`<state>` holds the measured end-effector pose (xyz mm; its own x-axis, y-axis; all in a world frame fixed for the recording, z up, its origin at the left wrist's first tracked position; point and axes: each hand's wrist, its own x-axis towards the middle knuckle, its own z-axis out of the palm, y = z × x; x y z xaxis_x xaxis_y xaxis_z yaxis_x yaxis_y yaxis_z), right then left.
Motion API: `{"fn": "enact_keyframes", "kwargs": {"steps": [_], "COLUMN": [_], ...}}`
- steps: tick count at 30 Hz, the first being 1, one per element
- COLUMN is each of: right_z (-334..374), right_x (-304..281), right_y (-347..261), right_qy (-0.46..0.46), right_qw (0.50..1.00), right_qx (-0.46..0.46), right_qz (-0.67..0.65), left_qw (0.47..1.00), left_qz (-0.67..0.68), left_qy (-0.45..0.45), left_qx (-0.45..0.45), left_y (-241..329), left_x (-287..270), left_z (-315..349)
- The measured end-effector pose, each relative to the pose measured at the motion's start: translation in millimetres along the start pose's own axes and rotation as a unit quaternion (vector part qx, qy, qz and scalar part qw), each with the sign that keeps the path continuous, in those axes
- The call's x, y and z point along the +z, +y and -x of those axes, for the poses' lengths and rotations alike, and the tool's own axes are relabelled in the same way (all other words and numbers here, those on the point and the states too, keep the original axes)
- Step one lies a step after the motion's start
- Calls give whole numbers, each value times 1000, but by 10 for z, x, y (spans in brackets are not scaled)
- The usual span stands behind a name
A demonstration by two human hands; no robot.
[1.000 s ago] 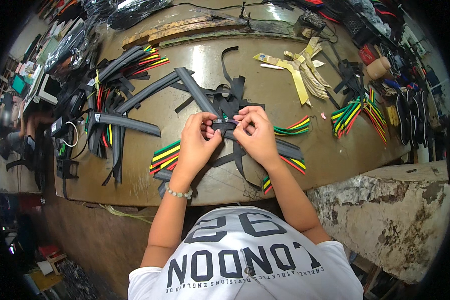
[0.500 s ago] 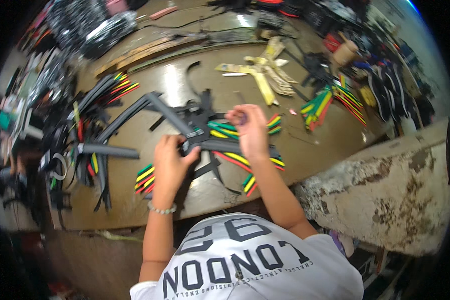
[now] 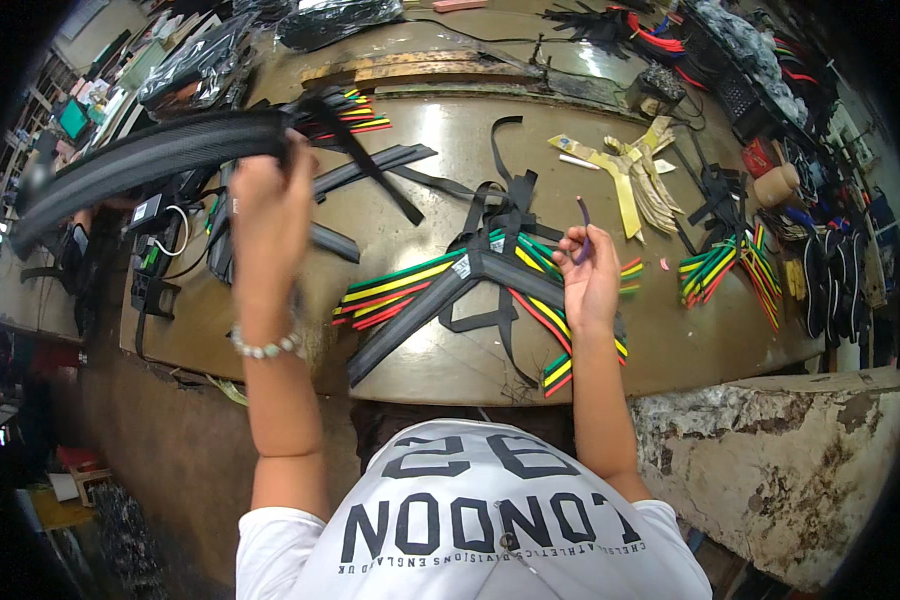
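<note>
My left hand [image 3: 270, 215], blurred, is raised at the left and closed round the end of a long black padded strap [image 3: 160, 145]. A narrow black webbing end [image 3: 375, 175] dangles from it. My right hand [image 3: 595, 285] is over the table with its fingers bent round a thin, curved purple tool [image 3: 583, 212], whose exact kind I cannot make out. Just left of that hand lie a V-shaped black padded strap piece [image 3: 415, 325], black webbing with buckles [image 3: 495, 210] and strips striped green, yellow, black and red [image 3: 390, 290].
More padded straps [image 3: 335, 240] lie left of the middle. Yellow-cream Y-shaped pieces [image 3: 625, 185] and another striped bundle [image 3: 715, 265] sit to the right. Wooden bars [image 3: 420, 68] cross the back. A worn pale slab [image 3: 750, 450] adjoins the table at the lower right.
My left hand has left the pile in front of me and risen to the left with a padded strap. My right hand has drawn back slightly, still with the purple tool. The view has shifted leftward.
</note>
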<state>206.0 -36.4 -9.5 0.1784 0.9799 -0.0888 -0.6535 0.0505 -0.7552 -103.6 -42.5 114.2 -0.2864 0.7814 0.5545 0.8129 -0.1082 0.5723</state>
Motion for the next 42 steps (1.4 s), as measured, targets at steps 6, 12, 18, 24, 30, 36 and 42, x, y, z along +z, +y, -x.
{"fn": "enact_keyframes", "kwargs": {"steps": [6,12,18,24,30,36,42], "right_z": [22,35,22,37,76,167,143], "right_x": [37,76,58,27,85,194,199], "right_y": [9,26,25,21,63,263,392], "right_qy": [-8,-37,-33,-45,-58,-141,-112], "right_qw": [1000,998,999,999,996,966,958], "right_qx": [0,10,17,20,25,-11,-71], "right_qz": [22,46,33,21,64,218,253], "left_qw": [955,955,982,953,943,965,964], "left_qz": [-272,-264,-171,-282,-253,7,69], "left_qy": [-117,-129,-43,-98,-103,-210,-230], "left_qx": [1,-38,72,58,189,158,114], "left_y": [-1337,-2171,-1337,-1104,-506,242,126], "left_x": [-477,-381,-749,-426,341,945,1162], "left_z": [-325,-188,-769,-765,78,1049,951]}}
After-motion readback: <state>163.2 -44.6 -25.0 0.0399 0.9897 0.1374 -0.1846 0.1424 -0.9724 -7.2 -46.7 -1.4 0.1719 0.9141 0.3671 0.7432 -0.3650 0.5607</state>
